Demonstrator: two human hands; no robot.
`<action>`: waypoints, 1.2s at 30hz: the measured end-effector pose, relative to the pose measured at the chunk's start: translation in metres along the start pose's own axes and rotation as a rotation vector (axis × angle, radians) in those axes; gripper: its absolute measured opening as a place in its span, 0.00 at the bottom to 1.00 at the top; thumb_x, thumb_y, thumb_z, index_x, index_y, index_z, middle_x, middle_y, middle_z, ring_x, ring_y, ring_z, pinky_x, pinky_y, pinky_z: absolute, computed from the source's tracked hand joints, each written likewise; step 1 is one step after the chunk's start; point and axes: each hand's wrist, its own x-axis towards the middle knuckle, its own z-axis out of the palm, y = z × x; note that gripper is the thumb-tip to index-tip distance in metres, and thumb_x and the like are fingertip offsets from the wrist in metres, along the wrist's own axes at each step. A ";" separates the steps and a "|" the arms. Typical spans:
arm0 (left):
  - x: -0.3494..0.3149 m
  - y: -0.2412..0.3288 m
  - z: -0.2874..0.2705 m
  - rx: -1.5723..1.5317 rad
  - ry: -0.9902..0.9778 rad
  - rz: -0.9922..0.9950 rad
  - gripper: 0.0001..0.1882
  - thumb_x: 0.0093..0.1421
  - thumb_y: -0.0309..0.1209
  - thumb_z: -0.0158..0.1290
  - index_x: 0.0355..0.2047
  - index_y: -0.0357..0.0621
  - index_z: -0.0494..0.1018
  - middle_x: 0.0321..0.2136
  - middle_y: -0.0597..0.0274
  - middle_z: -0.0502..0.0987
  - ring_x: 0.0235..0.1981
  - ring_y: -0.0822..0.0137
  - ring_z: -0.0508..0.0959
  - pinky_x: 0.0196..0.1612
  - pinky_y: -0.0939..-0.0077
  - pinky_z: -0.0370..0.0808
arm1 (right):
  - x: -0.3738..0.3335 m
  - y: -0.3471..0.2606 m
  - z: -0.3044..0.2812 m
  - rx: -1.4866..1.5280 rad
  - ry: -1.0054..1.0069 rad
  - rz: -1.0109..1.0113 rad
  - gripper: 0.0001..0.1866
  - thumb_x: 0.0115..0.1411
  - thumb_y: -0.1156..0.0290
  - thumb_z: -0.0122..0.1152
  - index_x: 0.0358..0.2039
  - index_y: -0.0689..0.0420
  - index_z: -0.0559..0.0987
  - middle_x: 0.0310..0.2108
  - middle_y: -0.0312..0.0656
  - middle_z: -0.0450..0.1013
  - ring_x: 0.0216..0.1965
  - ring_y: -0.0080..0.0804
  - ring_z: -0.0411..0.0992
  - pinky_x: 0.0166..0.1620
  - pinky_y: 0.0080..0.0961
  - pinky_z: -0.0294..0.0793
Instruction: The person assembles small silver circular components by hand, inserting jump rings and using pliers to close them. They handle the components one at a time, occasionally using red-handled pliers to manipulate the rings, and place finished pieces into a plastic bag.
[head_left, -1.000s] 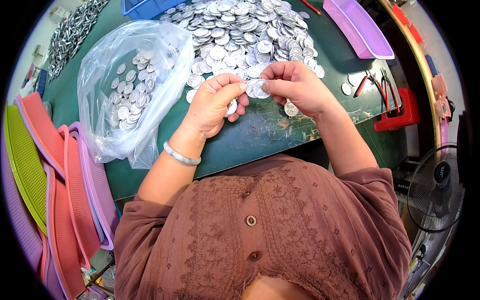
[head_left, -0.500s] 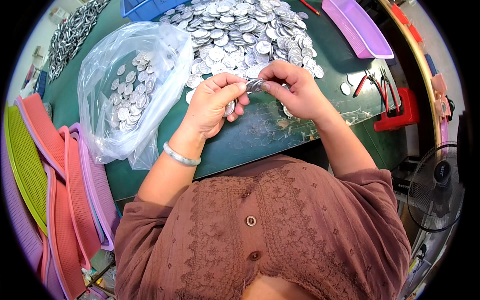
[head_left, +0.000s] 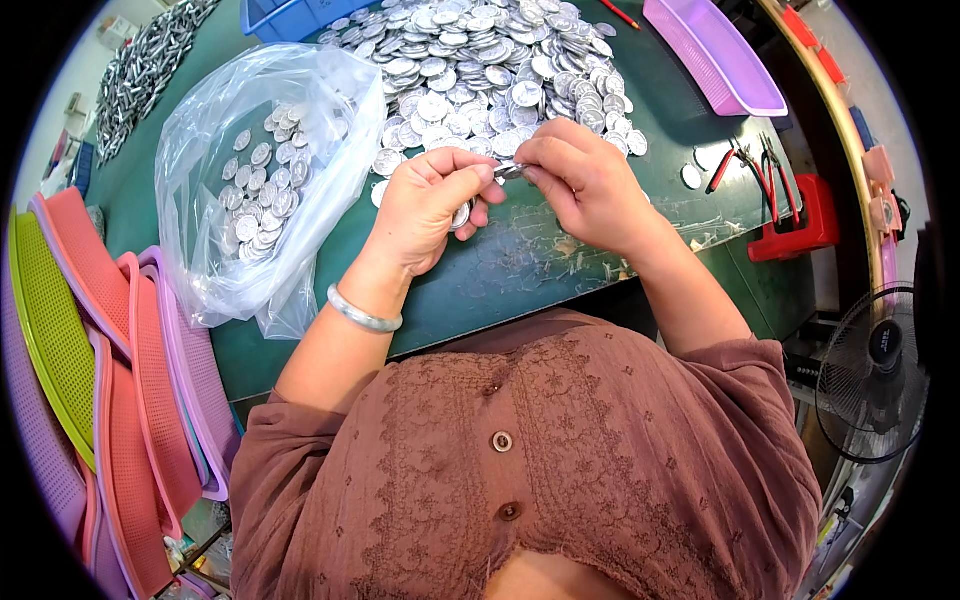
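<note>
My left hand (head_left: 428,205) pinches silver medallions (head_left: 510,171) between thumb and forefinger. The fingertips of my right hand (head_left: 590,188) are closed on the other end of them, just in front of a large heap of silver medallions (head_left: 480,75). Another medallion (head_left: 461,214) shows under the curled fingers of my left hand. How many pieces lie between the fingertips is hidden. Left of my left hand, a clear plastic bag (head_left: 185,165) lies open on the green table (head_left: 450,310), with loose medallions (head_left: 262,205) inside.
Red-handled pliers (head_left: 770,185) lie at the right edge beside a red plastic object (head_left: 815,228). A purple basket (head_left: 705,50) and a blue crate (head_left: 285,20) stand at the back. Stacked colored baskets (head_left: 150,390) crowd the left; grey metal parts (head_left: 150,75) lie far left. A fan (head_left: 870,375) stands right.
My right hand has rolled over, its fingers closer together. The medallions between my fingertips show less, and one below my right hand is out of sight. My left hand has barely moved.
</note>
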 end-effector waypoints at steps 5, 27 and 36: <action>0.000 0.000 0.000 0.022 0.005 0.004 0.06 0.56 0.26 0.47 0.32 0.37 0.71 0.21 0.60 0.74 0.16 0.77 0.69 0.14 0.88 0.62 | 0.001 -0.002 -0.001 -0.071 -0.002 -0.050 0.07 0.46 0.78 0.53 0.28 0.58 0.72 0.24 0.42 0.65 0.26 0.41 0.67 0.27 0.30 0.67; -0.001 0.002 -0.001 -0.084 -0.052 0.011 0.12 0.55 0.25 0.42 0.39 0.35 0.68 0.23 0.61 0.72 0.18 0.76 0.69 0.16 0.88 0.62 | -0.007 -0.008 -0.005 -0.370 0.152 -0.444 0.11 0.39 0.74 0.52 0.28 0.58 0.72 0.27 0.40 0.66 0.24 0.34 0.66 0.27 0.25 0.65; 0.003 -0.001 -0.002 -0.133 -0.001 -0.182 0.16 0.60 0.35 0.39 0.39 0.35 0.68 0.25 0.62 0.72 0.22 0.73 0.71 0.18 0.86 0.65 | -0.008 -0.006 0.005 0.224 -0.078 0.071 0.06 0.46 0.80 0.54 0.28 0.63 0.72 0.23 0.42 0.67 0.23 0.36 0.67 0.26 0.26 0.66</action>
